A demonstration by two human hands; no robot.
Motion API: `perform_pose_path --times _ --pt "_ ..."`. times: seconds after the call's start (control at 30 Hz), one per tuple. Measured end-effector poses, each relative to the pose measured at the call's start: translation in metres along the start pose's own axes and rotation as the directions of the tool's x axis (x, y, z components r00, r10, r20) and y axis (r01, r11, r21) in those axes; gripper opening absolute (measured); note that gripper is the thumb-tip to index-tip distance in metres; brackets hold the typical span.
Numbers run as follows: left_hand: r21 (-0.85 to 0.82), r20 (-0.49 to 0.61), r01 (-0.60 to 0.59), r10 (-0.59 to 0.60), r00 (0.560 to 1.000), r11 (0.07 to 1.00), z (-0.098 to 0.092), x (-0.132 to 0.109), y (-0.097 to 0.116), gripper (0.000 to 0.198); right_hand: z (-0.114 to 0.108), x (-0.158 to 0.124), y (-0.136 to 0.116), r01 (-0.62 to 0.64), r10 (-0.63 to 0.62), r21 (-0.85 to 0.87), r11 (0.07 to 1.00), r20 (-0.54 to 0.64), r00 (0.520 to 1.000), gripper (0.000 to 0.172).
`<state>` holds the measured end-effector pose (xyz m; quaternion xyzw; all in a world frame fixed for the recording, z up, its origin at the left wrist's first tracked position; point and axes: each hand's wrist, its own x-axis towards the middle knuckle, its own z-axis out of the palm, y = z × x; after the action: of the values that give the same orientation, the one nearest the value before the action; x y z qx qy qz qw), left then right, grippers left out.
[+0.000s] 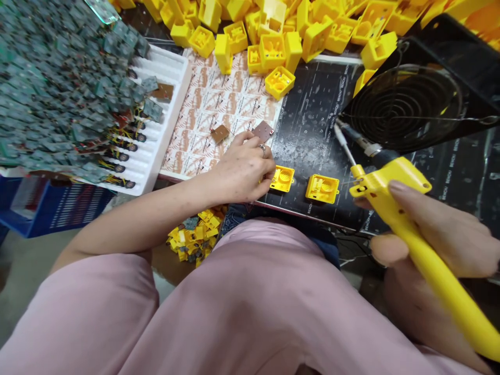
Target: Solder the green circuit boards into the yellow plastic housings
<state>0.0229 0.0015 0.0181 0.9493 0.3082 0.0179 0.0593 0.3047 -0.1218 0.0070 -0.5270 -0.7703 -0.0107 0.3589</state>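
Observation:
My left hand (248,169) is closed over the left side of a small open yellow plastic case (284,178) near the table's front edge. Its fingers hide part of that case. Just beyond the fingertips lies a brown circuit board (263,131), with another brown circuit board (220,134) to its left. In my right hand (441,229) is a yellow soldering gun (406,208), held above the table, its metal tip pointing away and to the left. A second open yellow case (322,188) sits between the hands, touched by neither.
A white foam tray (172,67) on the left carries a heap of grey-green parts and wired black round pieces. Yellow cases (273,49) are piled along the back. A black fan (402,99) stands at the back right. Below are a blue basket (74,205) and more yellow parts (195,234).

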Motion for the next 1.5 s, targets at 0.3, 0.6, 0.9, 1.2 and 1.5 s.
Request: perform_pose_path --times 0.3,0.6,0.9,1.2,1.5 --pt "0.047 0.025 -0.005 0.003 1.000 0.999 -0.001 0.000 0.001 0.027 0.004 0.012 -0.005 0.137 -0.137 0.014 0.991 0.063 0.989 0.059" --pt "0.020 -0.124 -0.125 0.127 0.984 0.992 0.009 -0.012 0.019 0.040 0.015 0.018 0.014 0.233 -0.220 -0.095 0.968 0.132 0.966 0.028" --pt "0.017 -0.125 0.322 -0.318 0.940 0.947 -0.003 0.028 -0.053 0.036 0.046 0.033 0.011 0.101 -0.115 0.082 0.992 0.182 0.977 0.046" --pt "-0.259 0.147 0.162 -0.127 0.981 0.952 -0.027 0.035 -0.080 0.023 0.100 0.061 -0.009 -0.038 0.011 0.101 0.994 0.253 0.967 0.040" --pt "0.097 0.118 -0.313 0.301 0.946 0.945 -0.041 0.005 -0.021 0.033 0.085 0.045 -0.016 -0.012 -0.030 0.177 0.984 0.232 0.972 0.044"
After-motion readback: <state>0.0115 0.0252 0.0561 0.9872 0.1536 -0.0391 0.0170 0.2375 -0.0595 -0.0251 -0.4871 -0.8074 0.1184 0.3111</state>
